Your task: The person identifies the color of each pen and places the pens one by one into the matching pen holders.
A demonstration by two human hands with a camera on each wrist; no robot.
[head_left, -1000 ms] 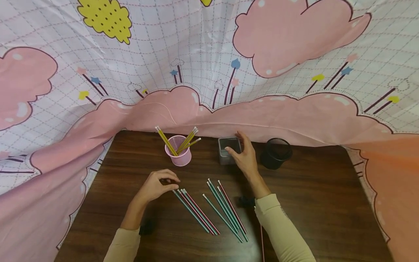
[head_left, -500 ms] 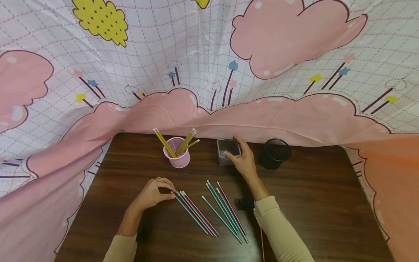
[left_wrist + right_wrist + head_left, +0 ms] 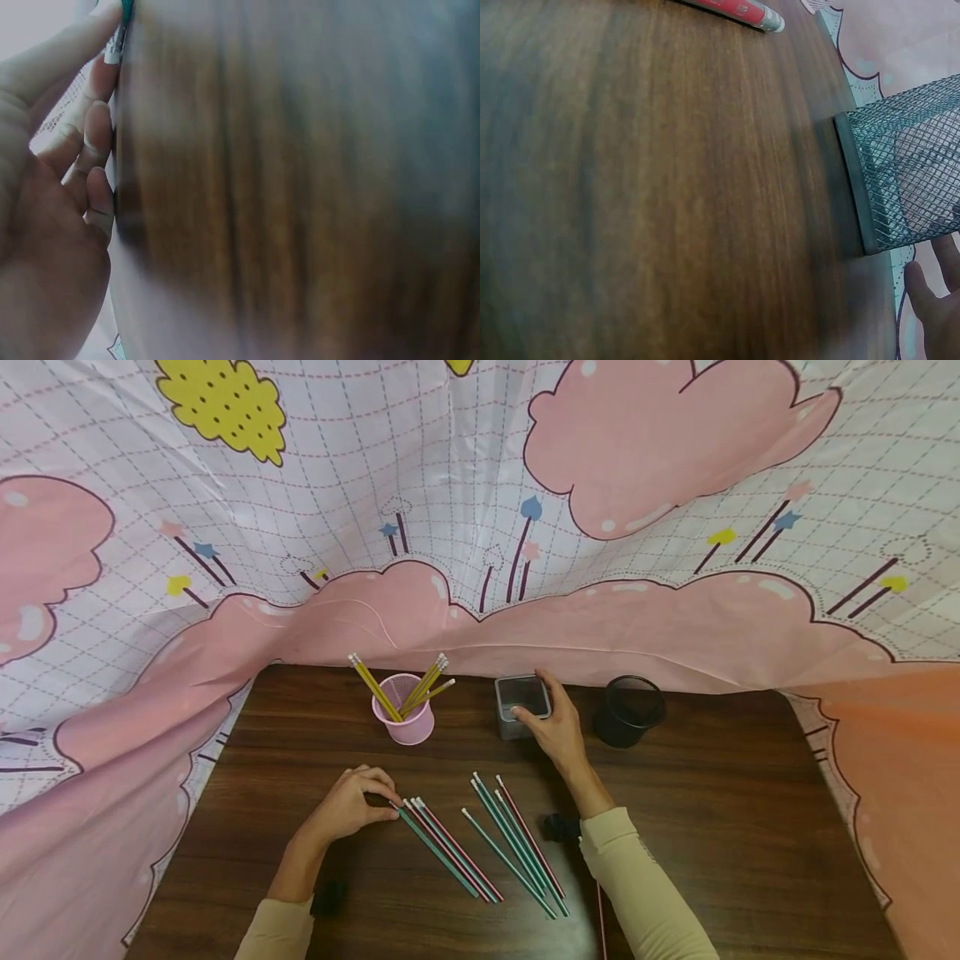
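Left hand (image 3: 351, 803) now pinches a teal pencil (image 3: 437, 852), ungripped earlier.

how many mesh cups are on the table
3: a round pink mesh cup at left, a square grey mesh cup in the middle, and a round black mesh cup at right.

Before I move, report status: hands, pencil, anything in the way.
Left hand pinching green pencil near its white-tipped end. Right hand gripping square mesh cup. Other pencils lying close beside it, possible snag.
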